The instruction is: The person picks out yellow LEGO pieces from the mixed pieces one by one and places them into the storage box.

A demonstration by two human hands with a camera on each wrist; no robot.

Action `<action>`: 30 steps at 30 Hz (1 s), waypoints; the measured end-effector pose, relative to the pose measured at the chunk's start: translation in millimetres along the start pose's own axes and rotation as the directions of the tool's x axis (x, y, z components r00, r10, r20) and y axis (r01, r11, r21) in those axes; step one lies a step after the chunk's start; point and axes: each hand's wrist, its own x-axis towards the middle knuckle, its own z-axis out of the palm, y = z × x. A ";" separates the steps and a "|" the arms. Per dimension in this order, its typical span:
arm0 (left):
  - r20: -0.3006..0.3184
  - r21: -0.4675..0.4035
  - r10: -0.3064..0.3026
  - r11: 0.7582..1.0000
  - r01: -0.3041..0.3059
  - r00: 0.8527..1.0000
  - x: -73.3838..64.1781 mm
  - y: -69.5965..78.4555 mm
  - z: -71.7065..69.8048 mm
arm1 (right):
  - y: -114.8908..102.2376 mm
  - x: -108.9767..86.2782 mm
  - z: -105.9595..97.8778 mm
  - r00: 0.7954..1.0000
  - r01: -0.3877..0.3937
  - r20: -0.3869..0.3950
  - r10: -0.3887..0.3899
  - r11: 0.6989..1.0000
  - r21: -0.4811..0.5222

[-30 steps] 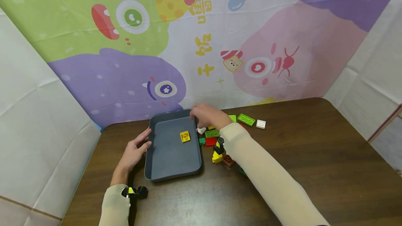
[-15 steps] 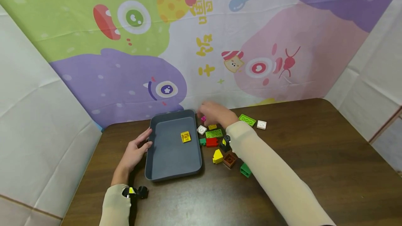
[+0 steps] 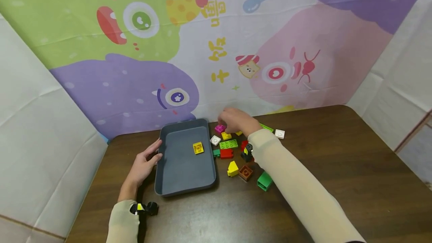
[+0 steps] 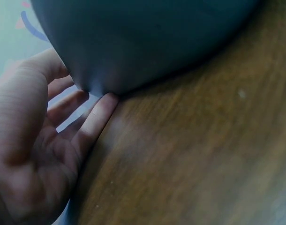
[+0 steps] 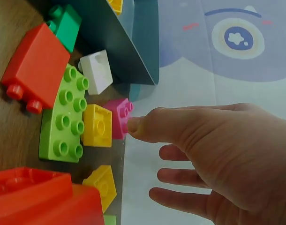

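My left hand (image 3: 144, 166) rests against the left side of a dark grey tray (image 3: 182, 175), with straight fingers and thumb touching it. In the left wrist view, fingertips meet the tray's outer wall (image 4: 143, 42). A yellow brick (image 3: 198, 148) lies inside the tray. My right hand (image 3: 237, 120) is over the far end of a toy brick pile. Its thumb tip overlaps the edge of a pink brick (image 5: 117, 117) in the right wrist view, and three other fingers reach out loosely. Beside the pink one lie a yellow brick (image 5: 97, 125) and a white brick (image 5: 97, 72).
Light green (image 3: 228, 144), red (image 3: 226, 154), yellow (image 3: 233, 168), brown (image 3: 245, 173) and green (image 3: 264, 181) bricks spread right of the tray on the wooden table (image 3: 189, 216). Another white brick (image 3: 279, 134) lies farther right. A cartoon-printed cloth (image 3: 216, 96) hangs behind.
My right hand has moved right from the tray's far right rim to above the bricks, bringing the pink brick into view. The left hand and the tray stay put.
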 end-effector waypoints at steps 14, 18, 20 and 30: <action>0.021 0.036 -0.126 0.992 0.125 0.992 -8.6 47.2 8.0 | 12.8 -5.4 -2.5 1.000 -0.030 -0.005 0.030 0.999 0.019; 0.023 0.027 -0.120 0.992 0.120 0.992 -8.6 46.4 8.1 | 13.4 -6.6 -4.0 0.999 -0.034 -0.015 0.034 0.999 0.024; 0.021 0.021 -0.121 0.992 0.121 0.992 -8.8 46.2 8.1 | 13.7 -6.5 -4.2 0.999 -0.035 -0.016 0.035 0.999 0.026; 0.023 0.026 -0.119 0.993 0.118 0.993 -8.1 43.7 7.7 | 16.2 -6.0 -2.2 0.999 -0.048 0.010 0.048 0.998 0.031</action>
